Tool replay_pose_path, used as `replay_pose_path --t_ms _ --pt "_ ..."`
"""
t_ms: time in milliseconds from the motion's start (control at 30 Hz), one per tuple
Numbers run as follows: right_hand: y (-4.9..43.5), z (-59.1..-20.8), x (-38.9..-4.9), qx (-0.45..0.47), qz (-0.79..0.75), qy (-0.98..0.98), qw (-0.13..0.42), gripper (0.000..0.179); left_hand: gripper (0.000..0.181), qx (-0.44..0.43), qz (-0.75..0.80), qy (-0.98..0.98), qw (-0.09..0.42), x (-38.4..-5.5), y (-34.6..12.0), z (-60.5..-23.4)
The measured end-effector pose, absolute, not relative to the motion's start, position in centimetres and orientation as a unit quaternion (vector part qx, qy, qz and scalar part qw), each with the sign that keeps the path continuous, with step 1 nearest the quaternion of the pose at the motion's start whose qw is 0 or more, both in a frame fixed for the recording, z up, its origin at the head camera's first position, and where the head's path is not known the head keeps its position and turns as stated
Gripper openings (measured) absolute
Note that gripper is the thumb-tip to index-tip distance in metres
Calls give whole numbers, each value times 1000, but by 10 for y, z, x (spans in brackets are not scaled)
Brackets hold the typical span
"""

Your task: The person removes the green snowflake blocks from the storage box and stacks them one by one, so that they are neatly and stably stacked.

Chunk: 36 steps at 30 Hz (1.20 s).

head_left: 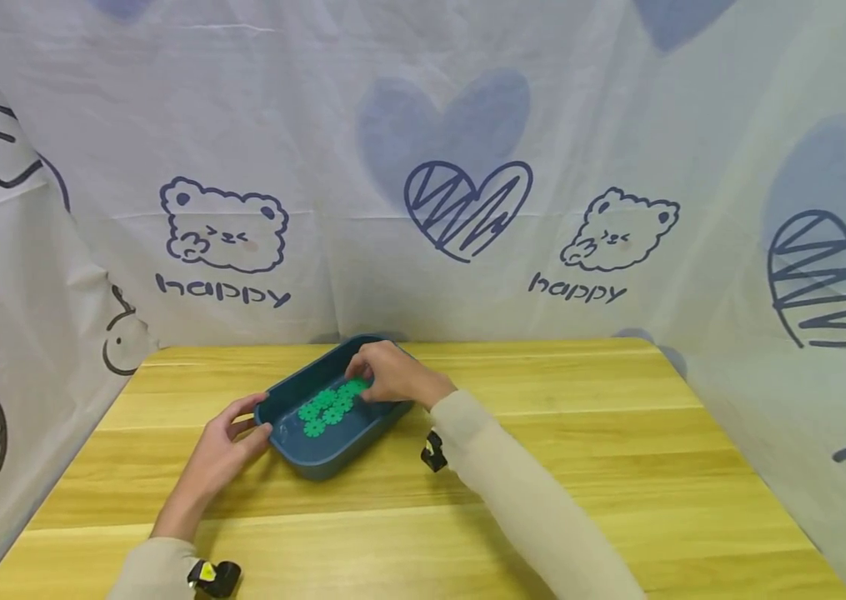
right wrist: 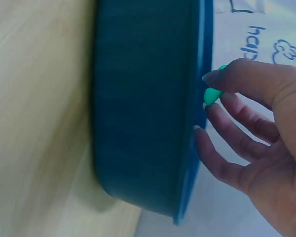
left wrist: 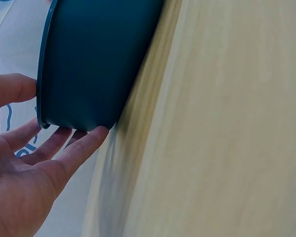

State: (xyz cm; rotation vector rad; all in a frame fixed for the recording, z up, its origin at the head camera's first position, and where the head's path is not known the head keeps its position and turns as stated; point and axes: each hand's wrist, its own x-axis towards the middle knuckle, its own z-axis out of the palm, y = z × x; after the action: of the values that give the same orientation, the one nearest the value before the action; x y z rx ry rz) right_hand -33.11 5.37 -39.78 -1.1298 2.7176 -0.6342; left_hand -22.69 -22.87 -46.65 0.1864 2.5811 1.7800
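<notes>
In the head view a dark blue plastic bin [head_left: 351,452] stands at an angle on the table, with several flower-shaped green plastic pieces [head_left: 314,427] lying on its floor. My right hand [head_left: 390,372] reaches in over the right end. Between its thumb and fingertips it pinches one green piece [right wrist: 212,95], seen mostly edge-on at the rim in the right wrist view. At the other end my left hand [head_left: 226,446] rests against the outside of the bin. Its thumb touches the rim, and extended fingertips [left wrist: 99,132] lie along the end wall in the left wrist view.
Wood-grain tabletop [head_left: 588,475] spreads around the bin. A white cloth [head_left: 332,275] printed with hearts and bears hangs close behind the bin and down both sides. Small black devices [head_left: 433,452] sit at both wrists.
</notes>
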Motion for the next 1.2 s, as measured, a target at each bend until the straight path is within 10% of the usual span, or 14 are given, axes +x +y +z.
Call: replay_pose_path --t_ms 1200 --pt "202 -388 -280 -353 -216 908 62 25 59 61 579 813 9 -228 -229 -465"
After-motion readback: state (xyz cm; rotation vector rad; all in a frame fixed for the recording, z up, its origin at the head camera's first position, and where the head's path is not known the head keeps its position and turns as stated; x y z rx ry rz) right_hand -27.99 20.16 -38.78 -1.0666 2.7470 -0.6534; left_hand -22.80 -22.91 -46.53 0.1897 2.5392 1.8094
